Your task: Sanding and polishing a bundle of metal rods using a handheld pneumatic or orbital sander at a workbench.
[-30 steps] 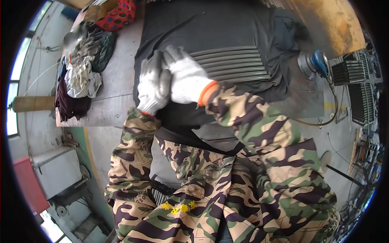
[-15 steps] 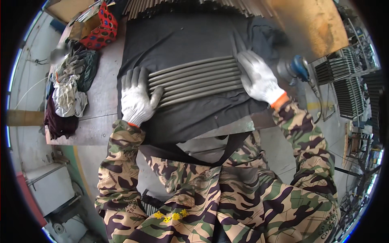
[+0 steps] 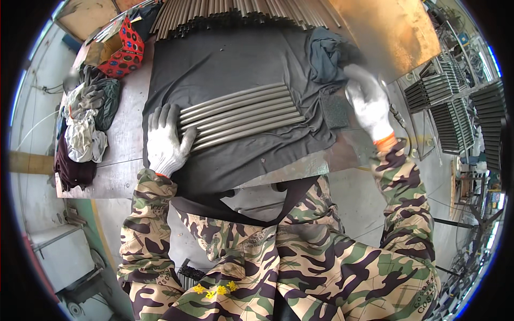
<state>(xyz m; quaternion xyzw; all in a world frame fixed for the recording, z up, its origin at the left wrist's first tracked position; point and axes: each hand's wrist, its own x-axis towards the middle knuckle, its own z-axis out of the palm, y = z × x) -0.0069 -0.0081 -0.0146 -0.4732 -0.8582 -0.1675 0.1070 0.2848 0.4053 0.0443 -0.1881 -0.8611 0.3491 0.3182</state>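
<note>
Several grey metal rods [image 3: 241,115] lie side by side on a black cloth [image 3: 214,64] over the table, slanting slightly up to the right. At their left ends rests my left hand [image 3: 166,142], in a white glove with grey fingers. Its fingers are stretched and the thumb is apart, touching the rod ends. My right hand [image 3: 370,101], gloved the same way, is off the rods at the table's right side, where the blue power tool was. Its fingers are blurred and the tool's body is hidden; only the hose [image 3: 396,113] shows beside the hand.
A dark abrasive pad [image 3: 334,111] and a crumpled blue-grey cloth [image 3: 325,53] lie right of the rods. More rods [image 3: 225,8] are stacked at the far edge. Gloves and rags [image 3: 85,117] and a red patterned box [image 3: 126,53] sit left. Racks of rods [image 3: 447,101] stand right.
My right hand has left the right ends of the rods and moved right, over the blue tool's place. The left hand stays at the rods' left ends. The whole view has shifted slightly.
</note>
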